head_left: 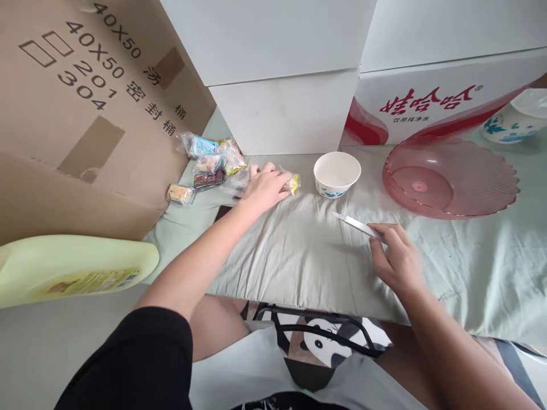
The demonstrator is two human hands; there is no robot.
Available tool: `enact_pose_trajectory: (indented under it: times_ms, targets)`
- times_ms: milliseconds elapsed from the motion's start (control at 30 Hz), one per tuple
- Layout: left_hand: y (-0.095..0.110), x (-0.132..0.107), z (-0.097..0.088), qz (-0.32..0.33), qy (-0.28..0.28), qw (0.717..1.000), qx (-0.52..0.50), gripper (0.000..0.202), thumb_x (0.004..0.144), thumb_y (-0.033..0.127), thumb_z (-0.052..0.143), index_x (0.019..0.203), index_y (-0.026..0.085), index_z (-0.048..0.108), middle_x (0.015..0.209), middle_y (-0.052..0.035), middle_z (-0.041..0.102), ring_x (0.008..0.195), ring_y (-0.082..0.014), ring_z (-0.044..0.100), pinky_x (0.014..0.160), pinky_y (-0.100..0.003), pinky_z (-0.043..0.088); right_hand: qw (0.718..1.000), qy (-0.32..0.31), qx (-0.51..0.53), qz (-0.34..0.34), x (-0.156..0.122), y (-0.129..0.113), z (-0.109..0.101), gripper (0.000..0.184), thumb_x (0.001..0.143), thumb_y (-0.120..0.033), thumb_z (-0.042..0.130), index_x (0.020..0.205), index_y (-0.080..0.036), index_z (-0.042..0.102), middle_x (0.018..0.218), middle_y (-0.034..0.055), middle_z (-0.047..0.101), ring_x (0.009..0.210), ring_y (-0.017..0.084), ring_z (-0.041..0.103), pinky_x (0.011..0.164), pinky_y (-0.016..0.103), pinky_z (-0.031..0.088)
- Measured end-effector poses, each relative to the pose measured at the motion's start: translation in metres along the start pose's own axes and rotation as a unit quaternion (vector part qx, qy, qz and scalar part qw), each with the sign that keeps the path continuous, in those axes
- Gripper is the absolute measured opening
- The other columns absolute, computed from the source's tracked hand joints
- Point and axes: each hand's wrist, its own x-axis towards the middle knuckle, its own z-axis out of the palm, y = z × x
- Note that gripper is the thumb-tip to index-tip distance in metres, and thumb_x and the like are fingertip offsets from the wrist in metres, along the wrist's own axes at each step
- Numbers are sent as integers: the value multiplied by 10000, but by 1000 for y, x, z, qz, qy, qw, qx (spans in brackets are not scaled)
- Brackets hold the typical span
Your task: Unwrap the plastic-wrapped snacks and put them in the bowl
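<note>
Centre frame, the left hand [265, 188] grasps a plastic-wrapped snack [293, 184]; lower right, the right hand [398, 255] holds a white-handled knife [358, 225], slanting up-left toward it.

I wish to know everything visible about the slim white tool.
The slim white tool has a straight, plastic-looking handle narrowing to a thin, pale tip. The right hand grips its rear, hiding part. It points forward and left, near the white bowl. Whether it touches the cloth is unclear.
</note>
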Motion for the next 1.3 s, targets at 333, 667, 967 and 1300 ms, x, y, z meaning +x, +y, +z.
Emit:
enact_pose_trajectory:
  times_ms: [333,667,967,1300]
  targets:
    - [61,-117,46,166,90,944,-272,571,816,22,526,1324,268,616,1533,-75,548,1441,-276,459,1191,-487,418,908,-131,313,245,-8,-24,14,111,831,-197,423,918,-249,468,780,-17,627,642,152,570,638,312,446]
    - [68,-92,71,-115,123,932,-321,465,843,415,774,1233,241,591,1636,-180,265,1576,-400,249,1214,-574,357,945,-203,195,165,15,-49,44,172,798,-368,584,811,-238,473,780,-1,538,640,149,490,636,323,417]
    - [25,-57,92,-60,105,902,-415,1242,731,517,871,1621,282,36,1570,-216,450,1569,-388,298,1252,-607,265,942,-228,181,167,16,-65,55,158,847,-358,574,936,-227,579,820,21,617,629,156,507,643,332,433]
    - [58,-94,83,74,31,842,-533,1209,769,311,836,1637,358,-4,1593,-172,419,1424,-320,531,1101,-455,539,928,-114,326,139,23,-29,53,207,844,-357,672,959,-248,539,1382,135,636,1339,309,580,1056,516,488]
